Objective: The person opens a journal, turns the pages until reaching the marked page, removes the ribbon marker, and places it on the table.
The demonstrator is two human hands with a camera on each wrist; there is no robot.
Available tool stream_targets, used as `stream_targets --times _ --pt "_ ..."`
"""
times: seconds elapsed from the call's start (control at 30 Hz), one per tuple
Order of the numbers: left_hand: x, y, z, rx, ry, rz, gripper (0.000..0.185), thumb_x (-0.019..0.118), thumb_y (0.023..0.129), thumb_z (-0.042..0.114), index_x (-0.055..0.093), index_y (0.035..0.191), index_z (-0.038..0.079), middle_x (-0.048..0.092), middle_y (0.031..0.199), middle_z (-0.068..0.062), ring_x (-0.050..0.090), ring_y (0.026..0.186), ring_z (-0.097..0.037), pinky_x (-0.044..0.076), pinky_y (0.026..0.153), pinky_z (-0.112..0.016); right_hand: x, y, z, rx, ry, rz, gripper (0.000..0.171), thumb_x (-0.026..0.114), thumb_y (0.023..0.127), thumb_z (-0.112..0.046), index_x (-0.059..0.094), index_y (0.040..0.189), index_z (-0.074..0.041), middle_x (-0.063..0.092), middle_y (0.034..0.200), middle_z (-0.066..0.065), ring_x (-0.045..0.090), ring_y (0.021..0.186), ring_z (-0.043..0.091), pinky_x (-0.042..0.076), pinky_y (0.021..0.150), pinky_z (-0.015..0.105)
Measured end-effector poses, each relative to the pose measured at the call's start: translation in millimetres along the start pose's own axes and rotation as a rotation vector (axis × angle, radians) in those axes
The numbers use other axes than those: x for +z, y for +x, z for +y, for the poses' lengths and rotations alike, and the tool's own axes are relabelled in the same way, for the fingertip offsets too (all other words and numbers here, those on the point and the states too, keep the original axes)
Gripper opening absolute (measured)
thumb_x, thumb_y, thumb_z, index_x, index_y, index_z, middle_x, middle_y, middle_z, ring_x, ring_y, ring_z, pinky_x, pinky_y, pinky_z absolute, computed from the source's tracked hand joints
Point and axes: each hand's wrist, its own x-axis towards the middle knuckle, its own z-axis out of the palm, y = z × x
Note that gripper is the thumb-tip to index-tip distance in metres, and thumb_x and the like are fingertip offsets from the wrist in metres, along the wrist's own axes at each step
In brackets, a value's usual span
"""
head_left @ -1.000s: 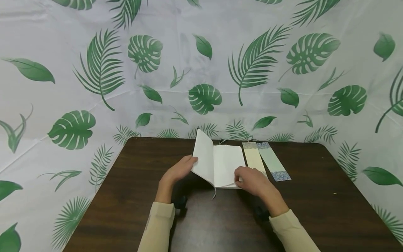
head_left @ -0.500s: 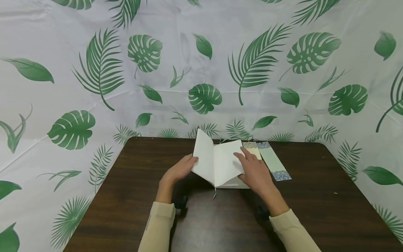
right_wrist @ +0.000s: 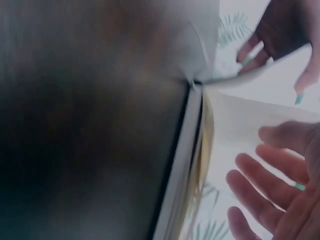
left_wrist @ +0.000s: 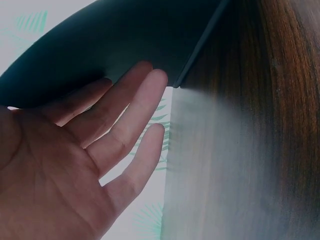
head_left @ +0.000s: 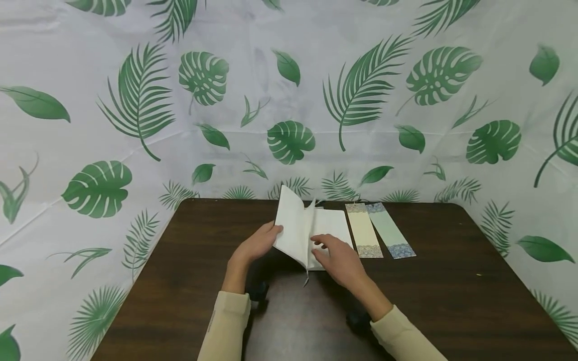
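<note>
A notebook with blank white pages lies open on the table, its left side raised at a slant. My left hand holds that raised side, thumb on the page; in the left wrist view its fingers lie along the dark cover. One loose leaf stands nearly upright at the middle of the notebook. Beside this leaf is my right hand, its fingers loosely bent and spread. In the right wrist view these fingers pinch nothing. A ribbon marker hangs from the spine's near end.
Just right of the notebook lie a cream bookmark and a pale green bookmark with patterned ends. The dark wooden table backs onto a leaf-printed cloth. A tiny yellowish scrap lies at the right.
My right hand has gone from the right page's lower corner, up and then left to the middle, turning a leaf leftward. The cream bookmark is uncovered again. My left hand keeps its hold.
</note>
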Motion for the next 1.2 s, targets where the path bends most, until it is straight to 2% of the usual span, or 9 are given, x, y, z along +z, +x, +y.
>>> stream_targets --times 0.13,0.27,0.33,0.47,0.63,0.73,0.9,1.2 --pt "1.1 -0.3 1.0 0.002 -0.004 -0.004 0.061 0.033 0.117 0.041 0.036 0.167 0.005 0.059 0.152 -0.016 0.053 0.143 -0.032 0.035 0.125 -0.058 9.9 -3.8 -4.6 -0.075 0.001 -0.067 0.043 0.073 0.104 -0.026 0.066 0.146 -0.017 0.072 0.140 0.006 0.070 0.124 0.031 0.056 0.100 0.054" --pt "1.4 0.5 1.8 0.010 0.003 0.007 0.071 0.034 0.115 0.056 0.039 0.166 0.006 0.057 0.155 -0.015 0.050 0.148 -0.031 0.033 0.126 -0.058 13.7 -4.4 -4.4 -0.131 0.002 -0.141 0.052 0.073 0.104 -0.022 0.060 0.154 -0.018 0.069 0.145 0.008 0.067 0.128 0.033 0.053 0.104 0.056" --pt "1.1 0.6 1.7 0.014 0.002 0.011 0.073 0.036 0.114 0.059 0.041 0.165 0.008 0.060 0.152 -0.014 0.053 0.145 -0.031 0.036 0.125 -0.058 14.4 -4.2 -3.9 -0.142 0.008 -0.166 0.055 0.073 0.104 -0.022 0.058 0.156 -0.020 0.068 0.146 0.008 0.066 0.128 0.032 0.052 0.104 0.057" --pt "-0.1 0.0 0.3 0.025 0.009 0.010 0.061 0.039 0.116 0.048 0.047 0.160 0.007 0.067 0.141 -0.013 0.062 0.133 -0.029 0.041 0.121 -0.057 14.4 -2.9 -2.9 -0.151 0.016 -0.196 0.055 0.072 0.105 -0.023 0.056 0.157 -0.022 0.066 0.149 0.006 0.064 0.132 0.033 0.050 0.106 0.058" --pt "-2.0 -2.3 -1.2 0.012 0.023 0.027 0.052 0.035 0.116 0.032 0.055 0.151 0.000 0.070 0.130 -0.015 0.064 0.124 -0.027 0.043 0.118 -0.056 13.5 -1.4 -0.2 -0.173 0.011 -0.197 0.057 0.073 0.104 -0.026 0.055 0.157 -0.017 0.058 0.158 0.010 0.058 0.141 0.037 0.046 0.112 0.063" --pt "-2.4 -2.4 -2.1 0.017 0.035 0.018 0.053 0.032 0.116 0.032 0.054 0.152 -0.001 0.070 0.130 -0.015 0.064 0.122 -0.026 0.044 0.117 -0.054 13.7 -1.1 3.3 -0.163 -0.023 -0.205 0.061 0.075 0.102 -0.027 0.054 0.157 -0.013 0.053 0.162 0.013 0.053 0.146 0.040 0.043 0.114 0.066" --pt "-1.1 -1.7 -3.2 -0.001 0.014 0.019 0.053 0.035 0.116 0.033 0.052 0.155 0.002 0.069 0.131 -0.013 0.062 0.124 -0.025 0.042 0.119 -0.055 14.6 -2.3 9.0 -0.133 -0.069 -0.268 0.064 0.074 0.103 -0.033 0.052 0.159 -0.013 0.050 0.165 0.015 0.048 0.151 0.039 0.040 0.114 0.067" --pt "0.1 -0.8 -6.2 -0.007 0.008 0.033 0.054 0.035 0.116 0.035 0.050 0.158 0.004 0.068 0.131 -0.013 0.060 0.127 -0.026 0.039 0.121 -0.056 8.1 -4.7 16.1 -0.106 -0.079 -0.353 0.062 0.069 0.105 -0.040 0.053 0.159 -0.014 0.045 0.169 0.014 0.042 0.156 0.039 0.038 0.116 0.069"
